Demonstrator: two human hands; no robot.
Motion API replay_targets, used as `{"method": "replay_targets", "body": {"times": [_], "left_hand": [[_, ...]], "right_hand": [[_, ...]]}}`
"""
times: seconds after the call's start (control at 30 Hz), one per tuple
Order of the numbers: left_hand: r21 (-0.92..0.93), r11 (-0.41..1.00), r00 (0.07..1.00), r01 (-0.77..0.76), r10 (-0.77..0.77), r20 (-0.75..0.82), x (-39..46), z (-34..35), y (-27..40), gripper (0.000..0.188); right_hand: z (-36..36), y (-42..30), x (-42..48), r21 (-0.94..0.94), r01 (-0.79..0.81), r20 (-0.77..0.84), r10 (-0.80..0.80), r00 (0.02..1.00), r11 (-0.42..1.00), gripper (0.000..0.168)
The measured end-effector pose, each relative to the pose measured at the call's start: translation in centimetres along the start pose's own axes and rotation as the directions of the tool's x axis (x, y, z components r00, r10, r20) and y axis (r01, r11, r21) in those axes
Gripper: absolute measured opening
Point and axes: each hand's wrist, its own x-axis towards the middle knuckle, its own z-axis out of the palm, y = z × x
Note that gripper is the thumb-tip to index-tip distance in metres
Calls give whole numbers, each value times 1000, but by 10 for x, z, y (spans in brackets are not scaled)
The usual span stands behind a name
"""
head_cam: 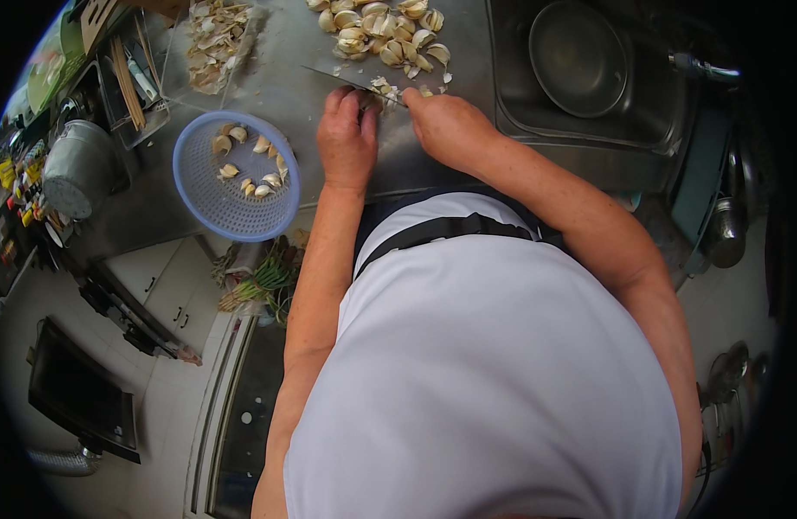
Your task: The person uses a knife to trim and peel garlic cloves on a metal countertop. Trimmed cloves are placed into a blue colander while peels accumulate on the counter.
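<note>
My right hand (447,123) grips the handle end of a knife, whose thin blade (330,76) points left across the metal counter. My left hand (352,130) is beside the blade, its fingers bent down to the counter; what lies under them is hidden. Small garlic trimmings (387,89) lie by the blade between my hands. A pile of garlic cloves (379,29) sits beyond them. To the left of my left hand stands a blue perforated plastic basket (210,207) with several garlic cloves (263,191) in it.
A heap of dry garlic skins (217,45) lies at the counter's upper left. Farther left are a tray with chopsticks (127,84) and a metal pot (79,170). The sink at the right holds a round metal basin (578,58), beside a faucet (703,67).
</note>
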Motion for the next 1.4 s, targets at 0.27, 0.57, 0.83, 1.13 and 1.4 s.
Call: {"method": "replay_targets", "body": {"times": [0.27,0.57,0.83,1.13,1.4], "left_hand": [[9,998,998,-60,60,-14,0,-1,-1,23],[22,997,997,-71,72,-29,-3,5,-9,27],[12,998,998,-64,64,-24,-6,2,-18,29],[111,968,964,-223,236,-120,-19,0,-29,30],[260,900,935,-349,353,34,-11,-11,-7,35]], "right_hand": [[12,9,6,-40,24,-48,-26,999,999,15],[21,11,19,26,-14,-32,15,999,1000,18],[36,16,23,43,20,-80,-16,997,999,21],[43,32,24,92,96,-135,-83,987,991,24],[42,31,23,90,90,-127,-78,989,992,23]]}}
